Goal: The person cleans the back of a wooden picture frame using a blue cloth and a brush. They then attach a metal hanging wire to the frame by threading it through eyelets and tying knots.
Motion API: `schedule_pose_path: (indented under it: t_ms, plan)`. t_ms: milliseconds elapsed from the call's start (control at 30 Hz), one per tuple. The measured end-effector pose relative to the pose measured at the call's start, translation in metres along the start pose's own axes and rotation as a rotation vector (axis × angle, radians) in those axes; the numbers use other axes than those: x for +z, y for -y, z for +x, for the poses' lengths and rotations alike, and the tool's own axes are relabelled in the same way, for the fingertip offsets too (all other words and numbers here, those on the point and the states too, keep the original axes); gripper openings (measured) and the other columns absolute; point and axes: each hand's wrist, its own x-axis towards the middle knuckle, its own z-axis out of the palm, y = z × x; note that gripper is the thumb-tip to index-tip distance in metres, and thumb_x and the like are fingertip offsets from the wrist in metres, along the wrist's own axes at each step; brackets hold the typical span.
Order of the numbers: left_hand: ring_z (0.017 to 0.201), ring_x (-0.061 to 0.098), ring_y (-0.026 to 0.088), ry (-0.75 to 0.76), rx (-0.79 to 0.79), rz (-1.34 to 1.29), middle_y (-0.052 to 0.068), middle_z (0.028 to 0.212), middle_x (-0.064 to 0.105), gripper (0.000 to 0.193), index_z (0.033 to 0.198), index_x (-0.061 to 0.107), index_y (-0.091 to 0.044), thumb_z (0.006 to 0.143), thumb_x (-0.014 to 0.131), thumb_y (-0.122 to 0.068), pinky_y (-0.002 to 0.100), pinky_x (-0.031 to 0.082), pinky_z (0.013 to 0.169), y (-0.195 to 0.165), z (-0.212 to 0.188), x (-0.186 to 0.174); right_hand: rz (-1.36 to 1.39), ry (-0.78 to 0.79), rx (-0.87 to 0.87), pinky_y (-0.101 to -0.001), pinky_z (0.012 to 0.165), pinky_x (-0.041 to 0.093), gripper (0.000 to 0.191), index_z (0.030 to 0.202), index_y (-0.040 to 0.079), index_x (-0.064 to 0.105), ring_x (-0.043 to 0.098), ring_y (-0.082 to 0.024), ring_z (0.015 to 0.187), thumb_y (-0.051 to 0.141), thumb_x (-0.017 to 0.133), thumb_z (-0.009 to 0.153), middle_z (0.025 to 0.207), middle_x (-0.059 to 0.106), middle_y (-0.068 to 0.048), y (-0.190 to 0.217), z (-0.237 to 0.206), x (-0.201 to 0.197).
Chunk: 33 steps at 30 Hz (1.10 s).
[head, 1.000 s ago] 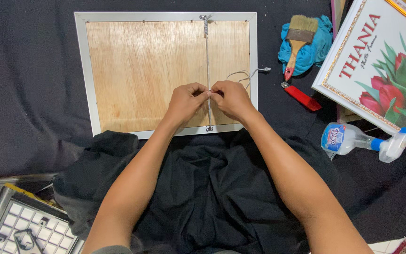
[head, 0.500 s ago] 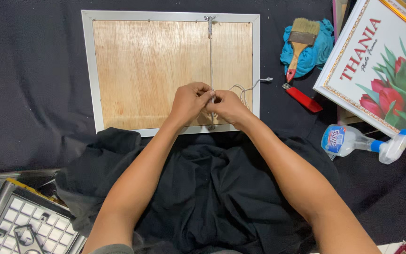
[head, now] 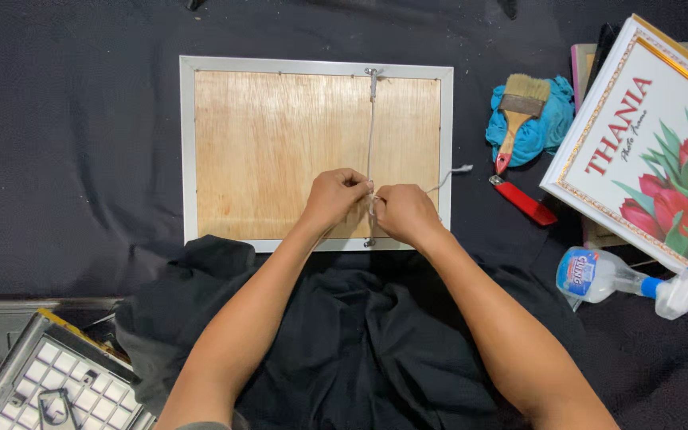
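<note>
Both hands slid lower, hiding the string (head: pixel 371 127) knot.

A framing workshop: a frame (head: pixel 316 151) lies face-down at twelve o'clock on black cloth (head: pixel 65 143), with paintbrush (head: pixel 517 111), spray bottle (head: pixel 607 275) and printed framed picture (head: pixel 650 151) at three o'clock.

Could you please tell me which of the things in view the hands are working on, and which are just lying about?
In hand:
left hand
right hand
white string
face-down picture frame

Lying about:
paintbrush
blue cloth
red tool
spray bottle
tulip picture
grid tray
</note>
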Motion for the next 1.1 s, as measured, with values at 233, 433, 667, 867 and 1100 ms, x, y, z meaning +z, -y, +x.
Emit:
schedule_pose_path:
  t_ms: [233, 433, 667, 867, 1100]
  plan:
    - [0.064, 0.068, 0.011, 0.094, -0.059, -0.205, 0.008, 0.079, 0.073, 0.012, 0.092, 0.072, 0.003, 0.089, 0.073, -0.009, 0.025, 0.055, 0.058, 0.016, 0.017, -0.006, 0.835, 0.255, -0.267, -0.0328, 0.083, 0.051, 0.031, 0.088, -0.002, 0.078, 0.068, -0.023, 0.089, 0.023, 0.059, 0.089, 0.095, 0.079, -0.012, -0.028, -0.004, -0.050]
    - [0.065, 0.068, 0.010, 0.123, -0.022, -0.218, 0.008, 0.081, 0.074, 0.013, 0.093, 0.073, 0.004, 0.089, 0.074, -0.008, 0.024, 0.054, 0.060, 0.016, 0.015, -0.006, 1.689, -0.367, 0.002, -0.0460, 0.084, 0.058, 0.022, 0.082, 0.012, 0.053, 0.069, -0.030, 0.087, 0.019, 0.063, 0.101, 0.084, 0.064, -0.010, -0.089, -0.004, -0.114]
    - [0.061, 0.063, 0.010, 0.087, -0.060, -0.154, 0.006, 0.074, 0.071, 0.016, 0.092, 0.077, 0.003, 0.086, 0.079, -0.012, 0.023, 0.049, 0.056, 0.002, 0.006, -0.005, -0.196, -1.051, -0.119, -0.0504, 0.102, 0.045, 0.072, 0.130, -0.008, 0.048, 0.054, -0.043, 0.119, 0.021, 0.085, 0.076, 0.128, 0.051, -0.026, -0.064, -0.012, -0.084]
    - [0.061, 0.063, 0.008, 0.082, -0.036, -0.149, 0.005, 0.073, 0.071, 0.018, 0.091, 0.077, 0.003, 0.086, 0.079, -0.014, 0.022, 0.050, 0.055, 0.003, 0.003, -0.009, 0.298, -0.065, -0.076, -0.0404, 0.079, 0.055, 0.046, 0.115, 0.003, 0.055, 0.071, -0.031, 0.093, 0.021, 0.077, 0.080, 0.101, 0.071, -0.019, -0.008, 0.003, -0.010]
    - [0.057, 0.059, 0.010, 0.098, -0.070, -0.167, 0.006, 0.074, 0.069, 0.020, 0.095, 0.076, 0.004, 0.086, 0.077, -0.014, 0.025, 0.047, 0.050, 0.007, 0.007, -0.008, 0.154, 0.005, -0.016, -0.0395, 0.073, 0.054, 0.026, 0.102, 0.001, 0.070, 0.072, -0.031, 0.079, 0.026, 0.068, 0.094, 0.087, 0.074, -0.017, -0.006, 0.005, -0.004]
